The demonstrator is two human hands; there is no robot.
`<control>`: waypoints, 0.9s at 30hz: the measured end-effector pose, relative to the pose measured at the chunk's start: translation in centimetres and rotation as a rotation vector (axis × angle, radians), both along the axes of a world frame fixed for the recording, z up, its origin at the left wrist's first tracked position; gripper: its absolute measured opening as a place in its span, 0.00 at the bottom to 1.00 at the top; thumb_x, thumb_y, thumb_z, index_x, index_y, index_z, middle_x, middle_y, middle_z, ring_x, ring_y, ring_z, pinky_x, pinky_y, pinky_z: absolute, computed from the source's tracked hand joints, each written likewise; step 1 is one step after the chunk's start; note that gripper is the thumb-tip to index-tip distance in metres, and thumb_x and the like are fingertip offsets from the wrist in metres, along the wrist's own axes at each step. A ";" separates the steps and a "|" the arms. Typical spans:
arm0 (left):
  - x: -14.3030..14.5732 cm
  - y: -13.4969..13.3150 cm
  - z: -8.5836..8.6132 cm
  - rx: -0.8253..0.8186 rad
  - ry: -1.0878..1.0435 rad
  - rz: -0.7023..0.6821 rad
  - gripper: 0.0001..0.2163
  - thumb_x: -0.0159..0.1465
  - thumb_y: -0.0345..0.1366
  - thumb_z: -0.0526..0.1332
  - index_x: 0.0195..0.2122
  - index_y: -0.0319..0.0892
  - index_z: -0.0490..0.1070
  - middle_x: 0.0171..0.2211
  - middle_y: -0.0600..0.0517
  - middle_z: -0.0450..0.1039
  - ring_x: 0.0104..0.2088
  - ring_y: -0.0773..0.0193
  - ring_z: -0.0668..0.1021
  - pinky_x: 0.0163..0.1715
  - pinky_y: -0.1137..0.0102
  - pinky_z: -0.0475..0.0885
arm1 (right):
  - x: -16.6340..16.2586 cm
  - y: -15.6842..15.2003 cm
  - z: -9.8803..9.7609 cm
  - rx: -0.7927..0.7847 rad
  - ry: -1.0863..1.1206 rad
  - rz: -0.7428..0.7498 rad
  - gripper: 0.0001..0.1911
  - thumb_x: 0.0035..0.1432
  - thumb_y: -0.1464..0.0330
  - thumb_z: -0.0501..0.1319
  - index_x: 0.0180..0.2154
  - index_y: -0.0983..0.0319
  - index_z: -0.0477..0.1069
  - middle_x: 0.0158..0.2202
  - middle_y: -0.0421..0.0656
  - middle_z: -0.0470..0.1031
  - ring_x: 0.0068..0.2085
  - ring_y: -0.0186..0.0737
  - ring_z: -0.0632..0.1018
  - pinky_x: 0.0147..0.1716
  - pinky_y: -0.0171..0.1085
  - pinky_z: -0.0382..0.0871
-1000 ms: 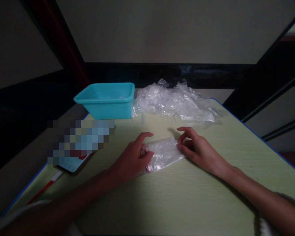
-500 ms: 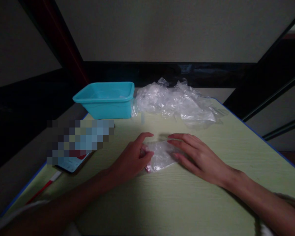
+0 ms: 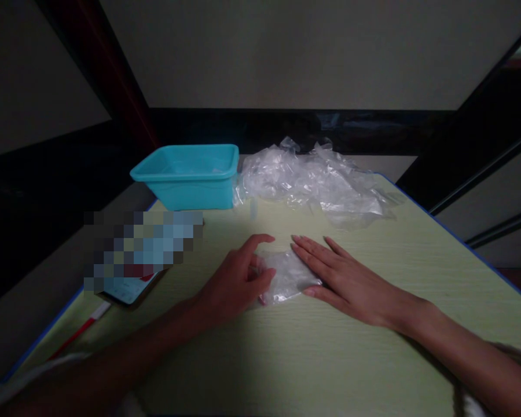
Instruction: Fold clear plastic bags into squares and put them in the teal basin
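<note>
A small clear plastic bag (image 3: 282, 278) with a pink strip at its near end lies flat on the pale green table (image 3: 312, 359). My left hand (image 3: 237, 281) rests on the bag's left end, thumb and fingers pinching it, index finger stretched forward. My right hand (image 3: 338, 275) lies flat on the bag's right part, fingers stretched out and pressed down on the plastic.
A turquoise plastic tub (image 3: 189, 174) stands at the table's far left. A heap of crumpled clear plastic bags (image 3: 312, 182) lies beside it at the far edge. A phone (image 3: 128, 286) and a red-and-white pen (image 3: 80, 330) lie at the left edge.
My right hand went from pinching the bag's right end to lying flat and sliding left over it. The bag looks folded shorter. My left hand stayed on the left end.
</note>
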State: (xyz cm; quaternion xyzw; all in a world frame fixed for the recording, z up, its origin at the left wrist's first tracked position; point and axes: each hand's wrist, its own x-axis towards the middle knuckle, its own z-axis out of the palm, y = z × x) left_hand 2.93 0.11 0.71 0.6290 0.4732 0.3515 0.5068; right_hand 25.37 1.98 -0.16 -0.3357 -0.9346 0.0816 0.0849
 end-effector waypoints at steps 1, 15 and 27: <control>0.0 0.0 0.1 -0.003 -0.005 -0.002 0.21 0.56 0.31 0.56 0.52 0.40 0.59 0.19 0.62 0.66 0.15 0.72 0.71 0.15 0.80 0.66 | 0.0 0.0 0.0 0.003 0.000 0.003 0.33 0.65 0.54 0.46 0.65 0.65 0.44 0.65 0.56 0.49 0.64 0.51 0.54 0.60 0.59 0.47; -0.5 -0.4 1.0 0.415 -0.024 0.145 0.08 0.60 0.30 0.55 0.40 0.38 0.66 0.15 0.61 0.66 0.13 0.73 0.69 0.15 0.80 0.64 | 0.0 0.0 0.1 -0.019 -0.030 -0.011 0.34 0.64 0.52 0.45 0.65 0.63 0.45 0.65 0.53 0.46 0.65 0.51 0.51 0.60 0.58 0.45; -0.7 -0.1 0.1 0.736 0.316 -0.090 0.08 0.59 0.29 0.54 0.38 0.40 0.70 0.36 0.49 0.76 0.34 0.64 0.77 0.31 0.74 0.73 | -0.1 0.0 0.2 -0.028 -0.016 -0.010 0.34 0.64 0.53 0.46 0.64 0.64 0.47 0.65 0.55 0.48 0.64 0.52 0.52 0.59 0.59 0.47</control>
